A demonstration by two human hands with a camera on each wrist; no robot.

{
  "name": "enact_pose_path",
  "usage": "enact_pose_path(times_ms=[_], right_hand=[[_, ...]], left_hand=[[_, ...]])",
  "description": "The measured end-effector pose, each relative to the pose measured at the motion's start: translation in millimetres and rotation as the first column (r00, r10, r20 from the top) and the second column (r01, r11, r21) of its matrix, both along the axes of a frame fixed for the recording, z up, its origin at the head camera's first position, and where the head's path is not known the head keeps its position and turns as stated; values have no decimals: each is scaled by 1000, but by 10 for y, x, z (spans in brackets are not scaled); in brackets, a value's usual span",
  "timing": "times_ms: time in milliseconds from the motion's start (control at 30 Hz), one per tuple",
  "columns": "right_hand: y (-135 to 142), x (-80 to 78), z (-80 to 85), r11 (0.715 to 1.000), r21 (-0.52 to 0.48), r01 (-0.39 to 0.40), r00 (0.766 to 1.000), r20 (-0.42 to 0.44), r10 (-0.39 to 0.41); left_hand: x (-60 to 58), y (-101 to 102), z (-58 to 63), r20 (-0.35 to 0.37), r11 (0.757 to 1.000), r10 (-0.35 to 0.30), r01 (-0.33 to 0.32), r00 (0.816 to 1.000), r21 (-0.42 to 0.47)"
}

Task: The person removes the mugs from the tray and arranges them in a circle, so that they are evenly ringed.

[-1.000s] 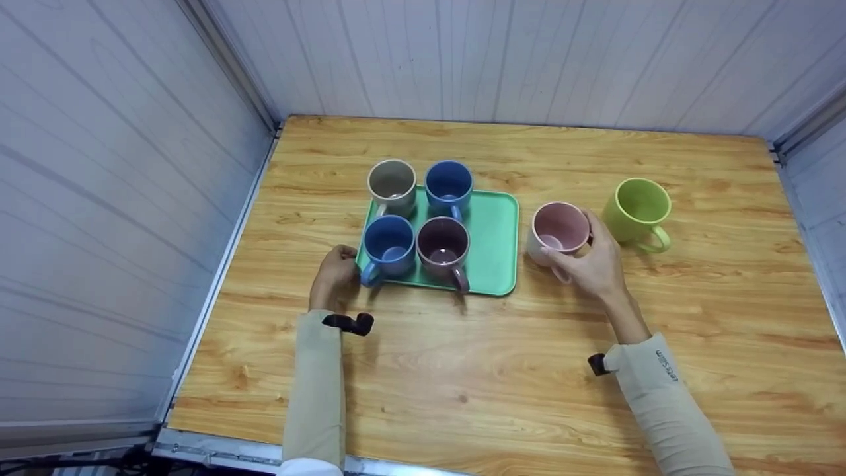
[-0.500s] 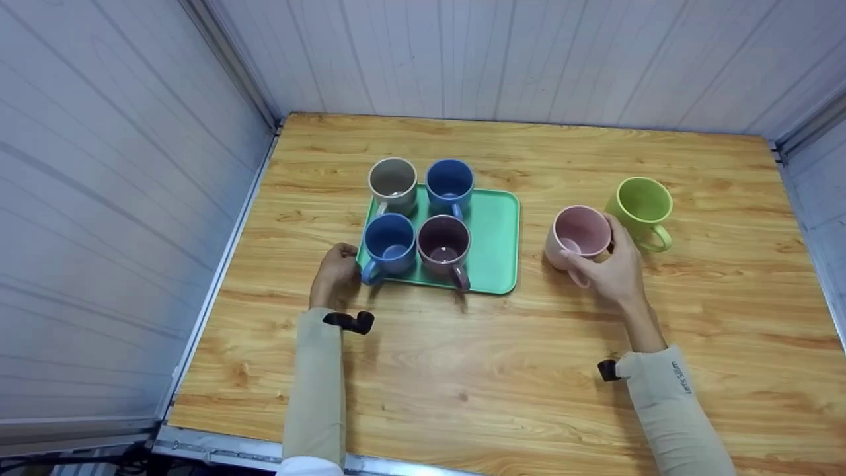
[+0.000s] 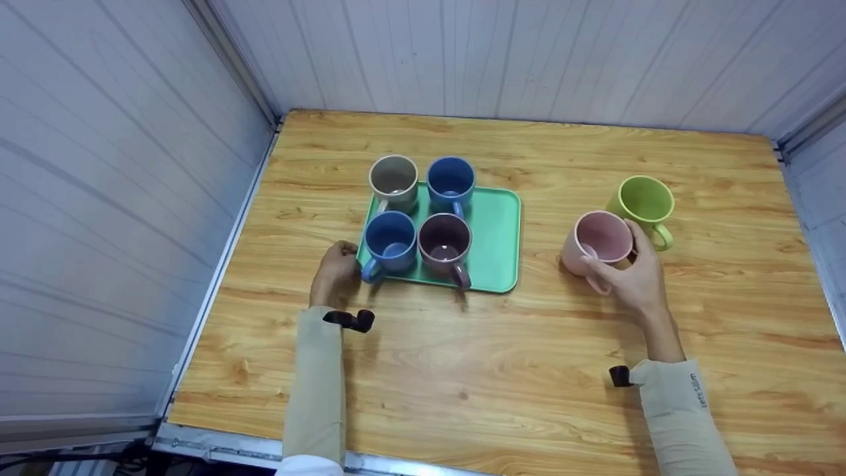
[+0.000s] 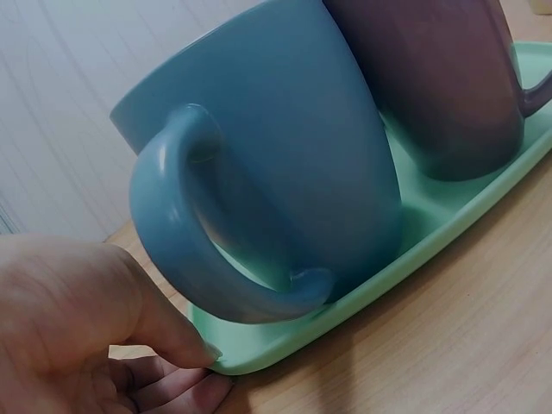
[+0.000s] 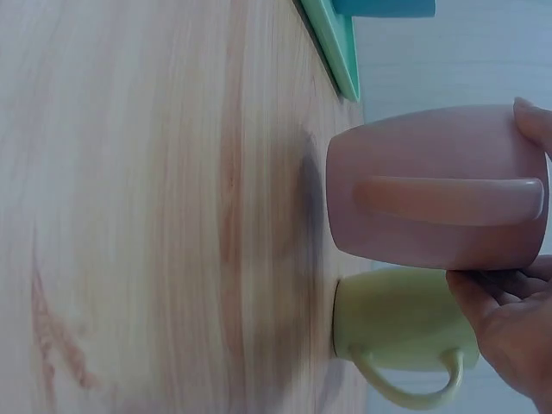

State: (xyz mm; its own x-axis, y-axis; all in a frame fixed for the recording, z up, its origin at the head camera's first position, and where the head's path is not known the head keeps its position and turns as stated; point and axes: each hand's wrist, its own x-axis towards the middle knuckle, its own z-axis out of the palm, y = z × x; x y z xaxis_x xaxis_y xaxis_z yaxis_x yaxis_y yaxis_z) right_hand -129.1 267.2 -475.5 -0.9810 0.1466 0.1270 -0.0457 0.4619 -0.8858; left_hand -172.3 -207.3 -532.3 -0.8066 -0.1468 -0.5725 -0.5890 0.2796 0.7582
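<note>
My right hand (image 3: 638, 274) grips a pink mug (image 3: 574, 254) by its sides near the rim, thumb on one side and fingers on the other. In the right wrist view the pink mug (image 5: 431, 147) hangs a little above the table, its handle facing the camera. Just behind it stands a yellow-green mug (image 3: 644, 198). At the left, my left hand (image 3: 336, 268) pinches the near left corner of a green tray (image 3: 499, 238); the left wrist view shows the thumb on the tray's rim (image 4: 250, 358). The nearest mug to that hand is blue (image 3: 391, 244).
On the tray also stand a dark purple mug (image 3: 444, 241), a grey-beige mug (image 3: 394, 178) and a second blue mug (image 3: 451, 178). The tray's right part is bare. White panel walls (image 3: 496, 59) border the wooden table (image 3: 462, 370) at the back and sides.
My right hand has carried the pink mug to the right and slightly toward me, away from the tray and in front of the yellow-green mug. The left hand stays at the tray corner.
</note>
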Motion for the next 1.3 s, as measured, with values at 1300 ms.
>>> enact_pose_path(times_ms=[1300], right_hand=[[545,78,-336,988,-62,144,989,49,-141]], left_hand=[[31,27,4,-38,997,53,-51,998,53]])
